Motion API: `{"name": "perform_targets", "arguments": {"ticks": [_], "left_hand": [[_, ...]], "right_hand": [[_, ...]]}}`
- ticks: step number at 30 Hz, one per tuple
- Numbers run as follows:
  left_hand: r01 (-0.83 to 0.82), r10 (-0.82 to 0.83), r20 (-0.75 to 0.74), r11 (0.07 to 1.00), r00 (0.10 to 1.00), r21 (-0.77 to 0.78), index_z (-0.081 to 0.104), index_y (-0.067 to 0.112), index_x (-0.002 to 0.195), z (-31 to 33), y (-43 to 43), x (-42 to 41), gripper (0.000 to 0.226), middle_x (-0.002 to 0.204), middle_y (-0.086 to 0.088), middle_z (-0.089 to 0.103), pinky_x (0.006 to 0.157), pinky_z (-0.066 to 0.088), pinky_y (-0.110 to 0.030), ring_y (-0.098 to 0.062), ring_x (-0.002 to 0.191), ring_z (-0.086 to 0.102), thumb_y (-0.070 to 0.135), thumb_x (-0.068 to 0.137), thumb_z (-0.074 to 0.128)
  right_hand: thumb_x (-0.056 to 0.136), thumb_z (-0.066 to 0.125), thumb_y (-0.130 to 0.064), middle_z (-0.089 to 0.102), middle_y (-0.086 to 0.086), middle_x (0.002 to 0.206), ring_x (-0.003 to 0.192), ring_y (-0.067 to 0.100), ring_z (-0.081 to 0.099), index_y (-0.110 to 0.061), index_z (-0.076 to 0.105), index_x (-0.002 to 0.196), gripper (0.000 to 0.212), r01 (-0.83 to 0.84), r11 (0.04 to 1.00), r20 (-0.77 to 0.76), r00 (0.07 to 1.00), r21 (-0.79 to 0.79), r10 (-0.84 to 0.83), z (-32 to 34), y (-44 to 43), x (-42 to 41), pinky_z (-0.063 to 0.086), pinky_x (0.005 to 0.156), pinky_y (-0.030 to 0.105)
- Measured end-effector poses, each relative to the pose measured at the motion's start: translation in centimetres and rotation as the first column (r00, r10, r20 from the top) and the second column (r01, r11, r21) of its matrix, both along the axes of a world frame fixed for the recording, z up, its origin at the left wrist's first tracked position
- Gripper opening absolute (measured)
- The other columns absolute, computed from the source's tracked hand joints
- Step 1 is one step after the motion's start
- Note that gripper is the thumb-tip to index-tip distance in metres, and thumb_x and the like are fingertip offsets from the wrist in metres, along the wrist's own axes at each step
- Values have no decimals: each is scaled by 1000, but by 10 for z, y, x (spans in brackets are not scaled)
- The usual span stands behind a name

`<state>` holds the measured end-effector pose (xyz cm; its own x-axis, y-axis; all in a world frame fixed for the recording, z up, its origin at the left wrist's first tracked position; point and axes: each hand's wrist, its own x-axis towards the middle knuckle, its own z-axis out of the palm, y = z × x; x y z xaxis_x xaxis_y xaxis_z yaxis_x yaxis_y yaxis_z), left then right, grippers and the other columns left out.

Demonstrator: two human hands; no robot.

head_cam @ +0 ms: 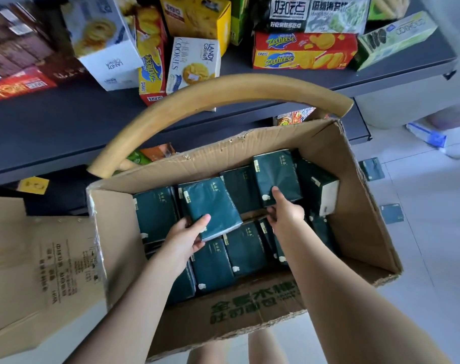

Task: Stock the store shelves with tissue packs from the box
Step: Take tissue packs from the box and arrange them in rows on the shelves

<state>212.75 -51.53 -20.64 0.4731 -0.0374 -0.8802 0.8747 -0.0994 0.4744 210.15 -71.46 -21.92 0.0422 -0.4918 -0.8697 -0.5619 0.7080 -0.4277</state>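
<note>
An open cardboard box (pixel 362 219) stands on the floor below me, filled with several dark green tissue packs. My left hand (pixel 186 235) grips one tissue pack (pixel 210 206) by its near edge, lifted slightly above the others. My right hand (pixel 284 211) holds a second tissue pack (pixel 276 174) further back in the box, thumb on top, fingers under its near edge. More packs (pixel 244 250) lie flat beneath and around both hands. The dark shelf (pixel 66 122) is just beyond the box.
Upper shelf holds cookie and cracker boxes, including a red Zecheese box (pixel 305 51) and a white cookies box (pixel 194 64). One box flap (pixel 223 101) curves up toward the shelf; another flap (pixel 39 271) lies open at left. White tile floor (pixel 420 232) is at right.
</note>
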Motion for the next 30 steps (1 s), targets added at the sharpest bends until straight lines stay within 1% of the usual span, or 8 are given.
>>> {"name": "perform_targets", "arguments": {"ticks": [3, 6, 8, 11, 17, 20, 24, 30], "left_hand": [[-15, 15, 4, 1000, 1000, -3, 58, 21, 94, 9, 1, -7, 10, 97, 1, 63, 64, 46, -23, -15, 84, 58, 23, 88, 66], [-5, 5, 12, 1000, 1000, -10, 57, 21, 95, 32, 1, -11, 11, 99, -1, 62, 65, 46, -23, -16, 87, 58, 23, 88, 66], [41, -41, 9, 999, 999, 4, 57, 21, 93, 52, 3, -13, 12, 101, -2, 62, 64, 46, -24, -18, 89, 58, 23, 87, 67], [82, -82, 27, 997, 996, -9, 57, 21, 93, 89, 4, -8, 13, 105, -4, 63, 67, 47, -26, -21, 96, 59, 20, 86, 68], [64, -42, 133, 983, 990, -171, 59, 13, 97, 172, 2, -7, 18, 106, -8, 67, 77, 51, -29, -18, 90, 63, 1, 85, 64], [54, -4, 206, 969, 979, -239, 56, 12, 108, 216, -1, -14, 29, 112, -9, 66, 76, 50, -29, -19, 97, 64, -1, 84, 65], [77, 34, 328, 945, 944, -319, 52, 24, 107, 276, -15, -27, 37, 110, -3, 65, 64, 51, -31, -18, 93, 65, -4, 85, 62], [-27, 234, 427, 899, 874, -437, 55, 30, 102, 358, -60, -62, 29, 100, 1, 67, 71, 49, -38, -20, 86, 64, 6, 88, 62]], "right_hand": [[77, 77, -35, 53, 6, 69, 52, 14, 49, -3, 56, 85, 38, -9, 1000, -8, 1000, 13, 9, 9, -2, -14, 47, 52, 23], [78, 77, -28, 49, 6, 65, 55, 16, 51, -7, 50, 71, 35, -36, 999, 24, 999, -11, 37, 36, -4, -33, 55, 62, 26], [80, 75, -28, 48, 6, 54, 46, 13, 49, -9, 45, 62, 40, -204, 974, 3, 979, -98, 205, 63, -3, -44, 54, 57, 25], [81, 74, -31, 53, 7, 56, 43, 13, 46, -9, 46, 62, 40, -372, 891, -27, 925, -259, 379, 102, -4, -49, 37, 45, 22], [82, 73, -23, 62, 11, 86, 60, 16, 53, -4, 61, 107, 34, -315, 870, 117, 916, -379, 383, 178, -18, -42, 43, 56, 28], [87, 67, -15, 63, 8, 91, 70, 19, 59, -9, 57, 105, 21, -323, 829, 194, 873, -456, 447, 222, -34, -37, 50, 64, 31], [86, 67, -13, 65, 8, 100, 87, 25, 63, -11, 55, 116, 32, -307, 784, 315, 790, -539, 526, 283, -60, -42, 53, 76, 38], [88, 65, -27, 60, 4, 84, 72, 16, 55, -7, 57, 103, 26, -287, 731, 422, 664, -619, 618, 376, -99, -64, 41, 56, 24]]}}
